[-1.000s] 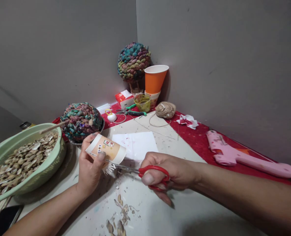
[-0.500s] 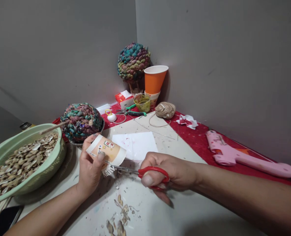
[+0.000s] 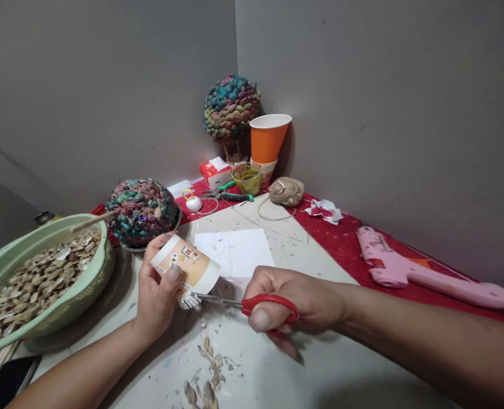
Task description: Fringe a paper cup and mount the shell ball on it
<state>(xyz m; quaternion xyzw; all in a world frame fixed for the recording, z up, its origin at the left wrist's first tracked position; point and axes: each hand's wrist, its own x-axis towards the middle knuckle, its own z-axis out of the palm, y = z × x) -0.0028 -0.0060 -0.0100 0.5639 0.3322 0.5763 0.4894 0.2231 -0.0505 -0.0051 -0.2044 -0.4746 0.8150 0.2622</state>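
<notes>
A beige printed paper cup [image 3: 196, 267] lies tilted in my left hand [image 3: 160, 287], with the thumb pressed on its side and the fingers behind it. Narrow cut strips [image 3: 189, 300] fan out along the cup's lower edge. My right hand [image 3: 284, 301] grips the red-handled scissors [image 3: 269, 303], thumb through one loop. The metal blades [image 3: 220, 299] point left, their tips at the cup's edge beside the strips. Both blades look nearly together.
A green basket [image 3: 101, 267] of shells stands at left, beside a colourful shell-covered ball [image 3: 143, 210]. Behind are a second ball [image 3: 231, 108], an orange cup [image 3: 269, 142], pliers [image 3: 235, 196] and twine [image 3: 286, 191]. A pink glue gun [image 3: 405, 272] lies right; loose shells [image 3: 209, 369] lie in front.
My right hand and the scissors have shifted slightly right and down. The scissors' handles look closer together. The cup has moved a little to the right in my left hand.
</notes>
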